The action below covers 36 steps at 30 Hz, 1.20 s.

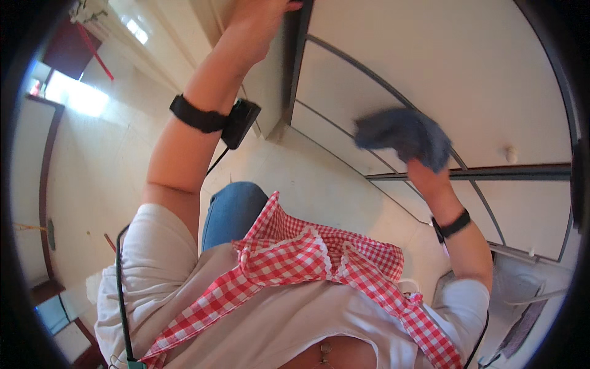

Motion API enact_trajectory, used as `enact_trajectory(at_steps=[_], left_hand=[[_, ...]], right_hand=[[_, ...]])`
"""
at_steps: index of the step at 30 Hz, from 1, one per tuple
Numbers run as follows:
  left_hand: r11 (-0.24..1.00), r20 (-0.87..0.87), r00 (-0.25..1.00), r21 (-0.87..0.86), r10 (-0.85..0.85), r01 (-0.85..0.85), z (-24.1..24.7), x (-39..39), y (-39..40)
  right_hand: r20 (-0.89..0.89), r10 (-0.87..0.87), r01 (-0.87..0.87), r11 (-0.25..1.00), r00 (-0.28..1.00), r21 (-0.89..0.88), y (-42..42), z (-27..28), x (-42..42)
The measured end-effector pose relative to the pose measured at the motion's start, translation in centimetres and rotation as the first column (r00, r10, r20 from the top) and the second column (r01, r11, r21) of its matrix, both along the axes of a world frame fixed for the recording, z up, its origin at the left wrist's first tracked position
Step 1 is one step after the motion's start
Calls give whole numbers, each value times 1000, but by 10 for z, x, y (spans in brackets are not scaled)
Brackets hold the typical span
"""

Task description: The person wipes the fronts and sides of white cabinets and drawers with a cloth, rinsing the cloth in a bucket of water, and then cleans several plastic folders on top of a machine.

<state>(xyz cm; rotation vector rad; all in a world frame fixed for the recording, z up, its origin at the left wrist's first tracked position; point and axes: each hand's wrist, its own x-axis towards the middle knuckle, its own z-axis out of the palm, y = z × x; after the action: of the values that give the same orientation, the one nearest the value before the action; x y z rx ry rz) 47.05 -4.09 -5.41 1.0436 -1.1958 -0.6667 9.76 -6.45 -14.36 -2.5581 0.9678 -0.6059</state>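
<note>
A blue-grey cloth [405,133] is bunched over my right hand [426,173], which holds it against or just in front of a white cabinet door [442,74] with dark edging. The cloth is blurred and covers most of the fingers. My left hand [265,20] is raised at the top edge of the view, near the dark side edge of the cabinet [299,60]. Its fingers are largely cut off, so their grip and what they touch cannot be told. Both forearms wear black straps.
White drawer or door fronts [341,124] run below the upper door, with a small round knob [510,154] at right. A pale wall or panel stands left of the cabinet. Light floor [295,180] lies below. A grey basin-like container [516,276] stands at lower right, and dark-framed furniture [48,184] at far left.
</note>
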Motion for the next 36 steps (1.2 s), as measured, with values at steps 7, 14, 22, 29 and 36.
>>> enact_trajectory(at_steps=[7, 14, 22, 29, 36], left_hand=[[994, -14, 1000, -110, -5, 3, -3, -1, 3], [940, 42, 964, -216, -261, 264, 5, -10, 0], [953, 332, 943, -281, -11, 110, 28, -10, 7], [957, 294, 956, -275, -12, 97, 40, -30, 27], [937, 369, 925, -345, 84, 52, 45, -27, 34]], right_hand=[[288, -39, -90, 902, 957, 422, -1, -27, 21], [-24, 254, -254, 967, 967, 22, -52, -185, 157], [-42, 87, -43, 786, 995, 616, -7, -173, 113], [156, -114, -40, 668, 981, 743, 11, -170, -33], [46, 185, -168, 955, 982, -244, -24, -55, 157]])
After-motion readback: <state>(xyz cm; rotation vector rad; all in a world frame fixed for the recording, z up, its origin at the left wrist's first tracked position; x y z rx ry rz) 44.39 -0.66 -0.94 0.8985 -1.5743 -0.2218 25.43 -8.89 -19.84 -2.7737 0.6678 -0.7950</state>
